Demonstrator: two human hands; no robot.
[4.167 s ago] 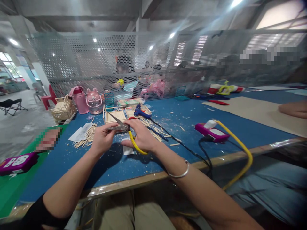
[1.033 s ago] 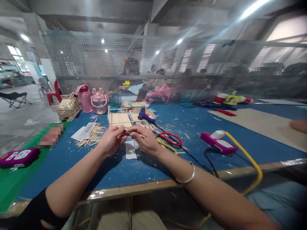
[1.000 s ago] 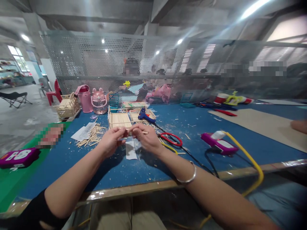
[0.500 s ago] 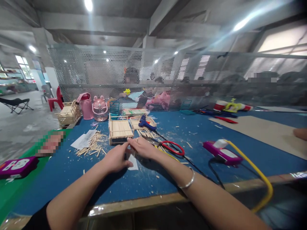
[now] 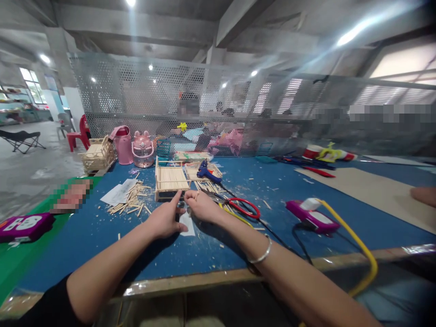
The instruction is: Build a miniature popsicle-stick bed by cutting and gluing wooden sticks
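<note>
A small bed-like frame of wooden sticks stands on the blue tabletop in front of my hands. My left hand is at its near edge, index finger stretched towards the front rail and thumb apart; whether it touches the rail is unclear. Close beside it, my right hand has its fingers curled together near the frame's front right corner. Anything inside those fingers is hidden. A piece of white paper lies below the hands. To the right are red-handled scissors, partly behind my right hand.
A blue glue gun rests on a second stick piece behind my right hand. Loose sticks and paper lie left. A pink bottle and jug stand behind. A purple power strip with a yellow cable is at right.
My right hand's fingers have curled in and drawn slightly apart from my left fingertips. The stick frame stays in place; the view has shifted a little.
</note>
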